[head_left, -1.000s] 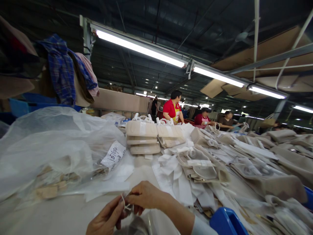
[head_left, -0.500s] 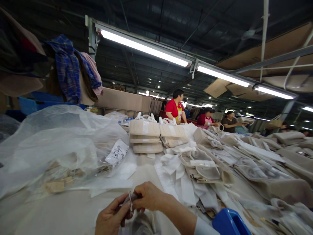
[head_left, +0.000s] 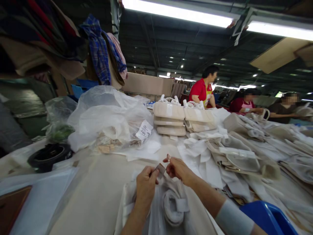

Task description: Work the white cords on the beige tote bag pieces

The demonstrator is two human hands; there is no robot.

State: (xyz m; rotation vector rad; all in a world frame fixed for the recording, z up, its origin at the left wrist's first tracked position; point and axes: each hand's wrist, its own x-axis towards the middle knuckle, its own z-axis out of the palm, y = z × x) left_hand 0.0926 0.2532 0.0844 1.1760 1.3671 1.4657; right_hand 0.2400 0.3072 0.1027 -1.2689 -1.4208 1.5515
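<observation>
Small grey tag (head_left: 160,169) is above the pale bag (head_left: 195,209) in front of you, pinched in your left hand (head_left: 147,182). Your right hand (head_left: 178,169), fingers curled, is just beside the tag; can't tell whether it grips anything. Wrapped coil (head_left: 173,207) below, on bag. Stacked beige bags (head_left: 169,112) beyond, blue bin (head_left: 265,217) to your right.

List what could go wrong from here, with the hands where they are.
1. The left hand pinches a small grey piece near one end; if that grip slackens, it might drop among the folds around the wrapped coil below.
2. Loose white sheets lie close to the right hand, so a wide sweep could disturb them.
3. The pale sleeve appears close to the blue container and might bump it.
</observation>
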